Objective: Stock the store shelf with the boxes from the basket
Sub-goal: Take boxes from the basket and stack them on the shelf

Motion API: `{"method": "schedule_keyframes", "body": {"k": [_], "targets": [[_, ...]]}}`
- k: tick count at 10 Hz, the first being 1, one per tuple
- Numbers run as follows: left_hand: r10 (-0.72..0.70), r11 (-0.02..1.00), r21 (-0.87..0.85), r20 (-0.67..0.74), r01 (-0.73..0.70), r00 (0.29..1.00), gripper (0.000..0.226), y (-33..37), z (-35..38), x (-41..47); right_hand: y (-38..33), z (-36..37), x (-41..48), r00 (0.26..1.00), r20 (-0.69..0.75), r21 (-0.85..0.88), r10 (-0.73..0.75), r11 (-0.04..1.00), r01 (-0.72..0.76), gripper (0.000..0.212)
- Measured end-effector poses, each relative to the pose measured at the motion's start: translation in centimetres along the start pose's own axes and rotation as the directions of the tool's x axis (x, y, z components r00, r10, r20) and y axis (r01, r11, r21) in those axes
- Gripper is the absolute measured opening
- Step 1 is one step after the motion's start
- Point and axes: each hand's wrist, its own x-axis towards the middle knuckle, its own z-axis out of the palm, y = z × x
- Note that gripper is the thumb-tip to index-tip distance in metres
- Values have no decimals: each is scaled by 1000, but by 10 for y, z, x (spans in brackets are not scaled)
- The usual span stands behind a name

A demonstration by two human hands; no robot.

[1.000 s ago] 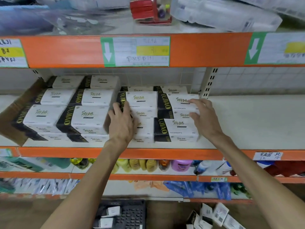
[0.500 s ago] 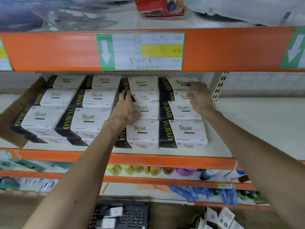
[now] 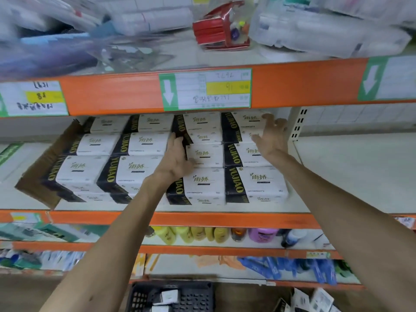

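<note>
Left hand point(image 3: 177, 157) flat, right hand point(image 3: 272, 137) spread wide, I square the boxes point(image 3: 207, 154) between them, gripping nothing; next should be the basket point(image 3: 198, 298) below

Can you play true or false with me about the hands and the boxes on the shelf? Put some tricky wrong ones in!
1. The left hand lies flat against the boxes. True.
2. The right hand holds a box up in the air. False: it is open beside the stack, with no grip on anything.
3. The basket sits on the shelf next to the boxes. False: it is down on the floor.
4. The basket has small packs in it. True.
5. The shelf's front edge is blue. False: it is orange.
</note>
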Motion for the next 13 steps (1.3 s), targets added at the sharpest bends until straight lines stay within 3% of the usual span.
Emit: {"method": "schedule_keyframes", "body": {"k": [1, 3, 4, 6, 7, 8, 9, 10, 13], "targets": [[169, 985, -49, 26, -168, 985, 61, -6, -15, -27, -8, 4, -35, 999, -53, -26, 0, 1000, -1, 60], [222, 970, 83, 85, -229, 971, 24, -22, -35, -67, -43, 10, -110, 986, -48, -106, -159, 983, 153, 46], [274, 962, -2, 71, -274, 959, 29, -34, -50, -92, -75, 10, -149, 965, -73, -122, -253, 962, 243, 43], [343, 938, -135, 242, -319, 908, 21, -98, -75, -157, -126, 36, -244, 969, -89, -95, -230, 970, 222, 41], [298, 949, -190, 291, -251, 909, 21, -152, -72, -185, -131, 66, -294, 975, -49, -75, -215, 975, 211, 37], [179, 983, -93, 320, -158, 930, 19, -218, -58, -206, -127, 99, -340, 982, 29, -85, -186, 978, 188, 33], [-76, 938, -288, 377, 194, 923, 27, -275, -45, -232, -119, 126, -371, 981, 118, -91, -157, 981, 168, 34], [-254, 939, -131, 361, 318, 897, 29, -321, -33, -250, -108, 155, -395, 968, 214, -90, -128, 985, 150, 35], [-515, 824, 51, 482, 564, 709, 23, -445, 89, -308, -51, 289, -489, 813, 582, -82, 28, 996, 24, 34]]}}
